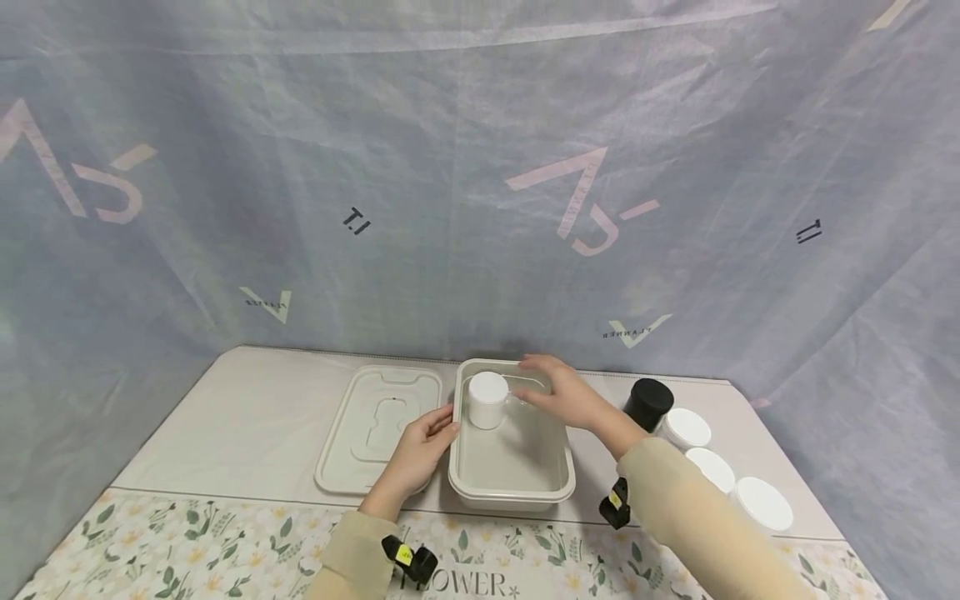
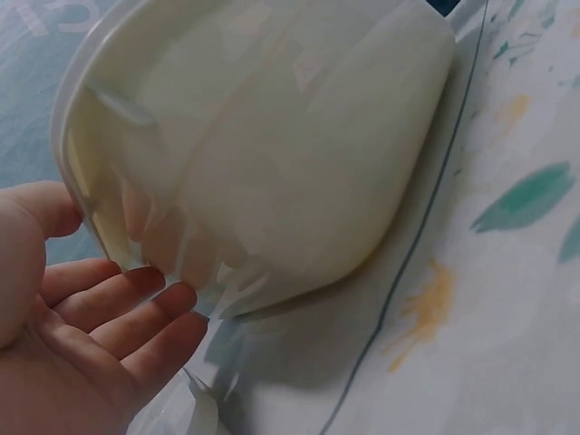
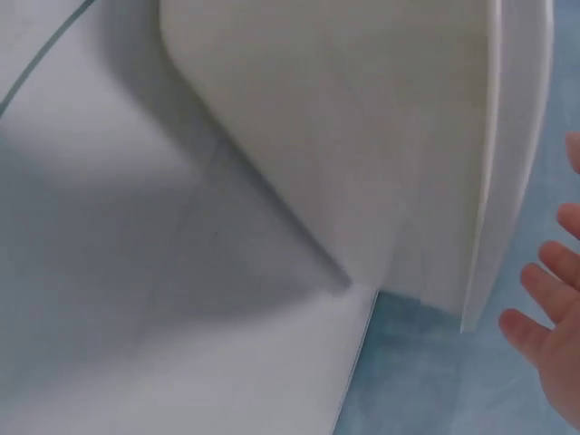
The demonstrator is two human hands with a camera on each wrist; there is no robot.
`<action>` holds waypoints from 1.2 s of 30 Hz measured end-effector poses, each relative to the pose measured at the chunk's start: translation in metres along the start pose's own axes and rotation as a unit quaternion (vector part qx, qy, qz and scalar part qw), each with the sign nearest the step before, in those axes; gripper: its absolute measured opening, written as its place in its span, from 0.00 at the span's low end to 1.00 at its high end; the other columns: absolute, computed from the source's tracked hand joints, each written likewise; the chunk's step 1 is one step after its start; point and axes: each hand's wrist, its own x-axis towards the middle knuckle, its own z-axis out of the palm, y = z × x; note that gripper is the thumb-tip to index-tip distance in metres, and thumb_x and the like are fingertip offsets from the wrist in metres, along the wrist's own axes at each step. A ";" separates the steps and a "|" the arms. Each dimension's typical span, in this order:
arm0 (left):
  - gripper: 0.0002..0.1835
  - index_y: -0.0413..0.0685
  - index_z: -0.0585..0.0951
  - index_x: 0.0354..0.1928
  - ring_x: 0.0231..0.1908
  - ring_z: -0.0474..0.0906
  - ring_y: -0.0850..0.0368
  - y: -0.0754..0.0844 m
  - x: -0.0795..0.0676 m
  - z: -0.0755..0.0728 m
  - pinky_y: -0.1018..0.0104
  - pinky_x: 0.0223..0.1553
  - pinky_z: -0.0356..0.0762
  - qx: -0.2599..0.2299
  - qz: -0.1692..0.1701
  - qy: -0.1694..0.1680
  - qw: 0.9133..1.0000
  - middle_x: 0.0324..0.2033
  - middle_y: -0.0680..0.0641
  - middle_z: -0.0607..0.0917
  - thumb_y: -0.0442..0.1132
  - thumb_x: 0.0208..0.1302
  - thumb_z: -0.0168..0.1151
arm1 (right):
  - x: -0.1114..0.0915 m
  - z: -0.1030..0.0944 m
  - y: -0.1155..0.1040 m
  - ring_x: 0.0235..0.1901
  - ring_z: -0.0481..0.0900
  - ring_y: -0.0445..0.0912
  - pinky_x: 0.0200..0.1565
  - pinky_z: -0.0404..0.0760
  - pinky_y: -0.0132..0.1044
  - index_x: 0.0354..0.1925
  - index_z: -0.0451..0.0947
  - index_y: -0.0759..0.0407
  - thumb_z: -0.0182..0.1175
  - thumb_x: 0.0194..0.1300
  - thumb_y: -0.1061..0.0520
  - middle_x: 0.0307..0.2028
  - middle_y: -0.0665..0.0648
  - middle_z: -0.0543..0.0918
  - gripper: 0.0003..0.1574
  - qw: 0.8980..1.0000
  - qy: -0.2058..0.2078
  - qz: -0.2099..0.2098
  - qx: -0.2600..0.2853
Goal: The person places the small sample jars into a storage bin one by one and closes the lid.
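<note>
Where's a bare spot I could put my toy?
The table left of the pale lid is bare, and so is the floor of the bin in front of the white jar. It's crowded on the right, by the black jar and three white round containers, and at the bin's back, where the right hand hangs.

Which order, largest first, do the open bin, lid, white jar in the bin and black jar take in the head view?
1. Open bin
2. Lid
3. White jar and black jar: too alike to rank
</note>
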 end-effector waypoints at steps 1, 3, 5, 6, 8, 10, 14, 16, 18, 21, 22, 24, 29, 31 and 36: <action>0.27 0.35 0.66 0.65 0.58 0.75 0.42 0.000 0.000 0.000 0.67 0.52 0.78 -0.001 0.000 -0.001 1.000 0.59 0.33 0.74 0.42 0.69 0.54 | -0.003 -0.002 0.002 0.65 0.66 0.59 0.65 0.65 0.55 0.60 0.72 0.62 0.62 0.62 0.48 0.63 0.65 0.70 0.32 1.000 0.007 0.001 0.000; 0.27 0.35 0.66 0.65 0.58 0.74 0.42 0.000 0.000 0.000 0.67 0.52 0.78 0.002 0.001 0.000 1.000 0.59 0.33 0.74 0.41 0.69 0.54 | -0.008 -0.006 0.008 0.64 0.66 0.60 0.64 0.65 0.55 0.60 0.71 0.63 0.62 0.62 0.48 0.63 0.66 0.71 0.32 1.000 0.016 0.005 -0.001; 0.27 0.35 0.66 0.65 0.58 0.74 0.42 0.000 0.000 0.001 0.66 0.52 0.78 0.004 0.002 0.002 1.000 0.59 0.33 0.74 0.42 0.69 0.54 | -0.013 -0.009 0.013 0.64 0.66 0.60 0.64 0.66 0.55 0.60 0.72 0.62 0.62 0.62 0.47 0.62 0.65 0.71 0.33 1.000 0.022 0.015 -0.001; 0.27 0.35 0.66 0.65 0.58 0.74 0.42 0.000 -0.001 0.001 0.66 0.52 0.78 0.006 0.003 0.004 1.000 0.59 0.33 0.74 0.42 0.69 0.54 | -0.016 -0.010 0.015 0.64 0.66 0.60 0.64 0.66 0.56 0.60 0.71 0.63 0.62 0.62 0.47 0.62 0.65 0.71 0.33 1.000 0.024 0.019 -0.003; 0.27 0.35 0.66 0.65 0.58 0.74 0.42 0.000 -0.001 0.001 0.65 0.53 0.78 0.006 0.004 0.007 1.000 0.59 0.33 0.74 0.42 0.69 0.54 | -0.020 -0.013 0.021 0.64 0.66 0.60 0.64 0.66 0.55 0.61 0.71 0.63 0.62 0.62 0.46 0.62 0.65 0.71 0.34 0.999 0.027 0.029 -0.005; 0.27 0.36 0.66 0.65 0.58 0.74 0.43 -0.001 -0.001 0.001 0.66 0.53 0.78 0.005 0.001 0.009 1.000 0.59 0.34 0.74 0.42 0.69 0.55 | -0.024 -0.016 0.025 0.64 0.66 0.59 0.64 0.66 0.55 0.61 0.70 0.62 0.62 0.62 0.45 0.62 0.64 0.71 0.35 0.999 0.028 0.039 -0.005; 0.27 0.37 0.67 0.65 0.58 0.75 0.43 -0.002 0.000 0.001 0.67 0.53 0.78 0.009 -0.004 0.008 1.000 0.59 0.34 0.75 0.43 0.69 0.55 | -0.034 -0.023 0.033 0.63 0.67 0.60 0.62 0.67 0.57 0.62 0.69 0.62 0.60 0.63 0.43 0.62 0.64 0.72 0.36 0.998 0.032 0.057 -0.012; 0.27 0.37 0.67 0.65 0.58 0.74 0.44 -0.003 0.000 0.001 0.67 0.53 0.78 0.013 -0.005 0.007 1.000 0.59 0.35 0.75 0.44 0.69 0.55 | -0.039 -0.027 0.036 0.62 0.68 0.61 0.60 0.68 0.58 0.62 0.69 0.62 0.60 0.64 0.42 0.61 0.64 0.72 0.36 0.997 0.034 0.065 -0.019; 0.27 0.38 0.67 0.66 0.58 0.74 0.44 -0.003 0.001 0.001 0.67 0.53 0.77 0.018 -0.007 0.007 1.000 0.59 0.36 0.75 0.44 0.69 0.54 | -0.043 -0.031 0.039 0.62 0.68 0.61 0.59 0.69 0.58 0.63 0.68 0.62 0.59 0.64 0.41 0.61 0.64 0.72 0.37 0.996 0.035 0.074 -0.025; 0.27 0.38 0.67 0.66 0.59 0.74 0.44 -0.002 0.000 0.001 0.67 0.54 0.77 0.023 -0.005 0.006 1.000 0.60 0.36 0.75 0.43 0.69 0.54 | -0.048 -0.037 0.046 0.62 0.67 0.61 0.59 0.69 0.59 0.63 0.68 0.61 0.59 0.64 0.40 0.62 0.65 0.71 0.38 0.995 0.038 0.087 -0.038; 0.27 0.38 0.66 0.66 0.59 0.74 0.44 -0.002 0.000 0.002 0.67 0.54 0.77 0.025 -0.005 0.006 1.000 0.60 0.36 0.75 0.43 0.69 0.54 | -0.050 -0.039 0.049 0.63 0.66 0.61 0.59 0.69 0.58 0.64 0.67 0.60 0.59 0.63 0.40 0.62 0.65 0.70 0.38 0.994 0.039 0.093 -0.040; 0.27 0.38 0.66 0.66 0.59 0.74 0.44 -0.001 0.000 0.002 0.67 0.53 0.77 0.024 -0.004 0.005 1.000 0.60 0.36 0.75 0.43 0.70 0.54 | -0.053 -0.042 0.054 0.63 0.65 0.62 0.59 0.68 0.60 0.64 0.67 0.61 0.59 0.63 0.41 0.63 0.67 0.69 0.39 0.993 0.042 0.099 -0.048; 0.27 0.38 0.66 0.66 0.58 0.74 0.44 -0.001 0.000 0.002 0.66 0.53 0.78 0.017 -0.005 0.006 1.000 0.60 0.35 0.75 0.43 0.69 0.54 | -0.059 -0.051 0.064 0.63 0.63 0.65 0.60 0.66 0.62 0.64 0.66 0.64 0.60 0.63 0.43 0.63 0.69 0.68 0.39 0.991 0.048 0.112 -0.060; 0.27 0.38 0.66 0.66 0.58 0.74 0.44 -0.001 0.000 0.002 0.66 0.53 0.78 0.013 -0.005 0.006 1.000 0.60 0.35 0.75 0.43 0.69 0.54 | -0.061 -0.054 0.068 0.64 0.62 0.65 0.60 0.65 0.62 0.64 0.65 0.64 0.60 0.63 0.43 0.63 0.69 0.67 0.40 0.990 0.048 0.120 -0.062; 0.27 0.37 0.66 0.66 0.58 0.74 0.44 -0.001 0.000 0.002 0.67 0.53 0.78 0.014 -0.003 0.005 1.000 0.60 0.35 0.74 0.43 0.69 0.54 | -0.067 -0.061 0.077 0.64 0.59 0.67 0.61 0.62 0.64 0.66 0.62 0.65 0.60 0.63 0.42 0.64 0.70 0.64 0.43 0.986 0.046 0.149 -0.067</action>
